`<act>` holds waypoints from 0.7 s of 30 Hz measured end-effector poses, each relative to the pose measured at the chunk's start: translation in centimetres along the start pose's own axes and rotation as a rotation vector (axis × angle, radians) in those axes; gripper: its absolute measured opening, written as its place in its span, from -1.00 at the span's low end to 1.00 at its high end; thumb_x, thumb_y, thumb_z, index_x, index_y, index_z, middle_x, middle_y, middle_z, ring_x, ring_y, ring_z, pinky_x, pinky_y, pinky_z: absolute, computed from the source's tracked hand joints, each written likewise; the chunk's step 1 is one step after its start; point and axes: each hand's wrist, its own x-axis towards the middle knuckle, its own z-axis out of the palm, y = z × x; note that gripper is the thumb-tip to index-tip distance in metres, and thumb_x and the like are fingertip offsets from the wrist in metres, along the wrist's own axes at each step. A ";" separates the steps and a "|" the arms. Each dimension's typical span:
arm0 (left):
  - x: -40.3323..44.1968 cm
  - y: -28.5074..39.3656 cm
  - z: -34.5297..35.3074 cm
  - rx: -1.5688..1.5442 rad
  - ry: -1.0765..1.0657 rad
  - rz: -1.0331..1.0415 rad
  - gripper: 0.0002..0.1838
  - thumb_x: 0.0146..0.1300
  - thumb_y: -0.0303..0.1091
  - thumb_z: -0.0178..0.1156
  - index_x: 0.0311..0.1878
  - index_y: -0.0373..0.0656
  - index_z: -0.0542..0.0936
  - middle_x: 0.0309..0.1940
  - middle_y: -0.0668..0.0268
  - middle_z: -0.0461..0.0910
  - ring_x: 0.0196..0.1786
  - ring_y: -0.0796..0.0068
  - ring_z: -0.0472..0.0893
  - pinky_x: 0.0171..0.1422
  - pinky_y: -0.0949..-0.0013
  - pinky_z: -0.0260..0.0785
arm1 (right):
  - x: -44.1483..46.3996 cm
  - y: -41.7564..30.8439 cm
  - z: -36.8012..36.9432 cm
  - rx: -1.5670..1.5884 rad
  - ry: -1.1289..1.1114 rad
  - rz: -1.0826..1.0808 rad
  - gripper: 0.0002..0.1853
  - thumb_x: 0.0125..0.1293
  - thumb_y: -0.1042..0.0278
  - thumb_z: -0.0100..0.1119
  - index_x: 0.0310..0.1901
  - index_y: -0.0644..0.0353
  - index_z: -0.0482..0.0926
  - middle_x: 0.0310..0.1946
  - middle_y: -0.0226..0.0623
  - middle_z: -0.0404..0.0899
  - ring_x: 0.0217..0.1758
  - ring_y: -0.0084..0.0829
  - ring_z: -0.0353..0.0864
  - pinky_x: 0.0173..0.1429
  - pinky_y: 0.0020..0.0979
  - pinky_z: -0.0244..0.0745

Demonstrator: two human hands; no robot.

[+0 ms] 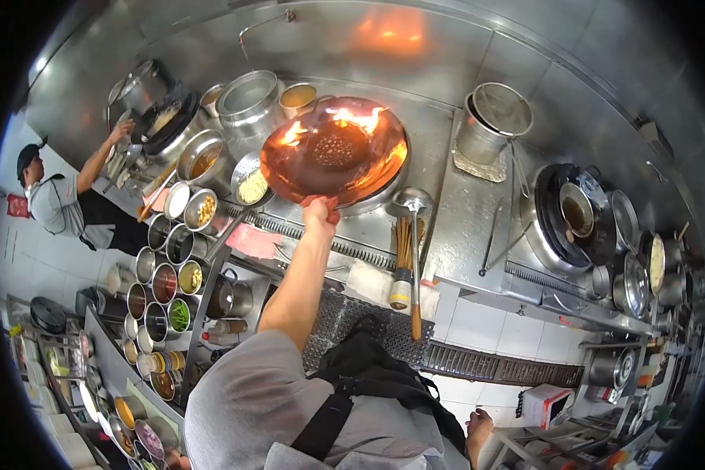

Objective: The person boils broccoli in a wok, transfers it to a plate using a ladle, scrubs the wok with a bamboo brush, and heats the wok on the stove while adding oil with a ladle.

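My left hand (319, 210) is closed around the near rim of a large wok (333, 196), which is tilted over the stove. Flames (358, 120) burn along the wok's far and right inner sides, and small brown pieces (334, 150) lie in its middle. Low at the right, beside my body, my right hand (479, 427) hangs with loosely bent fingers a little apart and nothing visible in it. A ladle (415, 266) with a wooden handle lies right of the wok, next to a bamboo brush (403, 262). Pale shreds fill a strainer (252, 186) left of the wok.
Several metal containers of ingredients (164, 282) stand at the left. Another person (59, 204) reaches toward a pan (164, 121) at the far left. A strainer on a pot (503, 110) and a second wok station (564, 215) are at the right. Floor mats (345, 313) lie below.
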 end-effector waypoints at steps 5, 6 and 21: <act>-2.9 3.8 -4.7 0.067 -0.134 -0.040 -0.81 0.09 -0.62 -0.07 -0.44 -0.01 0.36 -0.50 0.24 0.49 -0.72 0.59 0.25 -0.75 0.56 0.00 | -2.2 5.5 2.0 0.153 0.012 0.010 -0.67 0.14 0.44 0.14 -0.07 0.40 0.62 -0.49 -0.05 0.67 -0.57 -0.37 0.67 -0.41 -0.39 0.53; -4.6 4.5 -4.9 0.058 -0.142 -0.040 -0.83 0.10 -0.61 -0.08 -0.42 -0.04 0.37 -0.49 0.23 0.49 -0.73 0.59 0.24 -0.76 0.56 0.02 | -3.1 6.6 2.0 0.146 0.004 0.000 -0.68 0.14 0.45 0.14 -0.08 0.40 0.63 -0.48 -0.04 0.67 -0.57 -0.37 0.67 -0.43 -0.40 0.53; -29.6 -1.6 -10.0 0.597 -0.501 -0.273 -0.79 0.26 -0.34 -0.05 -0.15 -0.16 0.53 -0.23 0.23 0.61 -0.45 0.44 0.51 -0.65 0.66 0.16 | -11.4 19.2 2.4 0.487 0.169 0.064 -0.71 0.14 0.34 0.18 -0.11 0.21 0.68 -0.28 0.00 0.67 -0.21 -0.13 0.68 -0.04 -0.27 0.54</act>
